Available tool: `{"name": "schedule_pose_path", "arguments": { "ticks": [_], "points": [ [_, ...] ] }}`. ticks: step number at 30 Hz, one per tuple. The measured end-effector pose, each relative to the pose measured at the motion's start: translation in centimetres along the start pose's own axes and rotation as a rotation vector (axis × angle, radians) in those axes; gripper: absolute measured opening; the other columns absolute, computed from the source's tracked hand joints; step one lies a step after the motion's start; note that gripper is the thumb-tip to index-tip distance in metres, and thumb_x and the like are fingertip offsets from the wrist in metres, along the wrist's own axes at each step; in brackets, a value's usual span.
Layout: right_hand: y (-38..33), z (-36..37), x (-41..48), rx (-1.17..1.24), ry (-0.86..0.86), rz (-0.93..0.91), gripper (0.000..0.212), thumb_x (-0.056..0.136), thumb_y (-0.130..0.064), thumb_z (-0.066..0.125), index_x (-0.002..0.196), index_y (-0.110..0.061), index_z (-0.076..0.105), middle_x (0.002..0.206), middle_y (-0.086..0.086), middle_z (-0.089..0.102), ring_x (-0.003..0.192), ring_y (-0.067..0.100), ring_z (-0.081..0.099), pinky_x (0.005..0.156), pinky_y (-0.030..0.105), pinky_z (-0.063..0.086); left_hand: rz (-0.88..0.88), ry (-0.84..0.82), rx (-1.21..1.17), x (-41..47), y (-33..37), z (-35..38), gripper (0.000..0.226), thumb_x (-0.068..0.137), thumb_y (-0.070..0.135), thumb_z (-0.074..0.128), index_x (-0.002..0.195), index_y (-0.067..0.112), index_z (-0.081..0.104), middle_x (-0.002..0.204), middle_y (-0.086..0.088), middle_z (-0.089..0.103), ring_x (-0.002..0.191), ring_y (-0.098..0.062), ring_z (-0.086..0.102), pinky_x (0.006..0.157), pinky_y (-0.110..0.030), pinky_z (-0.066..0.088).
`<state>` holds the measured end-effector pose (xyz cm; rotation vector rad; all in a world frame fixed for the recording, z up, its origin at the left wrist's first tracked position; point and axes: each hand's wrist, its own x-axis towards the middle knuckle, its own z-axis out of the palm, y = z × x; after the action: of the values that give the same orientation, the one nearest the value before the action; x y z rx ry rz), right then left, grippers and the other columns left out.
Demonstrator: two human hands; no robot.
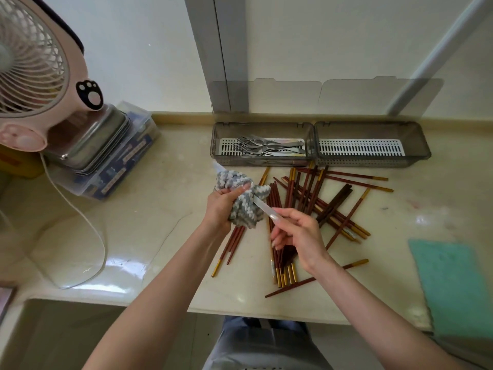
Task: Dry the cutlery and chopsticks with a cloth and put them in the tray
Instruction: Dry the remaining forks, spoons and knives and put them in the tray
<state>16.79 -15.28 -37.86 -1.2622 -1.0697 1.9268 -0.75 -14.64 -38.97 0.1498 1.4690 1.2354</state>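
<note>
My left hand (220,205) grips a bunched grey-and-white cloth (244,201) above the counter. My right hand (296,233) pinches the handle of a metal piece of cutlery (262,206); its other end is buried in the cloth, so I cannot tell what kind it is. Many dark red chopsticks with gold ends (314,198) lie scattered on the counter under and to the right of my hands. Behind them stand two grey trays: the left tray (217,145) holds several forks (262,146), the right tray (424,145) holds only a white grid.
A pink fan (32,73) stands at the far left, its white cord (80,217) looping over the counter. Beside it a steel container (90,140) sits on a plastic box. A green cloth (453,284) lies at the right edge. The counter's front edge is close to me.
</note>
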Motion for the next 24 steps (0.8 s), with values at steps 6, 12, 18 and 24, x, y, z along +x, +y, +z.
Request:
{"name": "schedule_pose_path", "arguments": {
  "ticks": [6, 12, 18, 24],
  "points": [
    [-0.6, -0.8, -0.4, -0.116, -0.014, -0.03, 0.014, 0.09, 0.001, 0.054, 0.098, -0.004, 0.065, 0.057, 0.015, 0.061, 0.042, 0.022, 0.055, 0.04, 0.025, 0.046, -0.016, 0.099, 0.031, 1.8, 2.9, 0.0, 0.028, 0.075, 0.011, 0.075, 0.093, -0.005, 0.06, 0.081, -0.012, 0.068, 0.068, -0.023, 0.067, 0.054, -0.03, 0.055],
    [-1.2, -1.2, -0.4, -0.1, 0.079, -0.069, 0.014, 0.09, 0.001, 0.054, 0.094, -0.004, 0.066, 0.053, 0.013, 0.06, 0.04, 0.021, 0.054, 0.038, 0.026, 0.044, 0.002, 0.203, 0.026, 3.0, 3.9, 0.0, 0.028, 0.077, 0.014, 0.075, 0.089, -0.004, 0.058, 0.079, -0.01, 0.064, 0.069, -0.02, 0.063, 0.057, -0.03, 0.052],
    [-0.9, -1.8, -1.0, 0.064, 0.291, -0.161, 0.018, 0.091, 0.006, 0.049, 0.093, -0.003, 0.064, 0.053, 0.009, 0.06, 0.042, 0.018, 0.056, 0.039, 0.025, 0.047, 0.03, 0.198, -0.011, 3.5, 4.4, -1.5, 0.045, 0.083, 0.027, 0.067, 0.112, -0.007, 0.057, 0.09, -0.012, 0.068, 0.077, -0.023, 0.068, 0.073, -0.036, 0.057],
    [-0.7, 0.6, 0.8, 0.104, 0.215, -0.148, 0.009, 0.09, 0.004, 0.053, 0.093, -0.003, 0.058, 0.06, 0.011, 0.063, 0.048, 0.021, 0.06, 0.044, 0.028, 0.051, -0.076, -0.395, 0.144, -0.1, 1.1, 2.2, 0.028, 0.095, 0.025, 0.048, 0.096, 0.001, 0.063, 0.085, -0.011, 0.071, 0.072, -0.02, 0.068, 0.067, -0.028, 0.057]
  ]
}}
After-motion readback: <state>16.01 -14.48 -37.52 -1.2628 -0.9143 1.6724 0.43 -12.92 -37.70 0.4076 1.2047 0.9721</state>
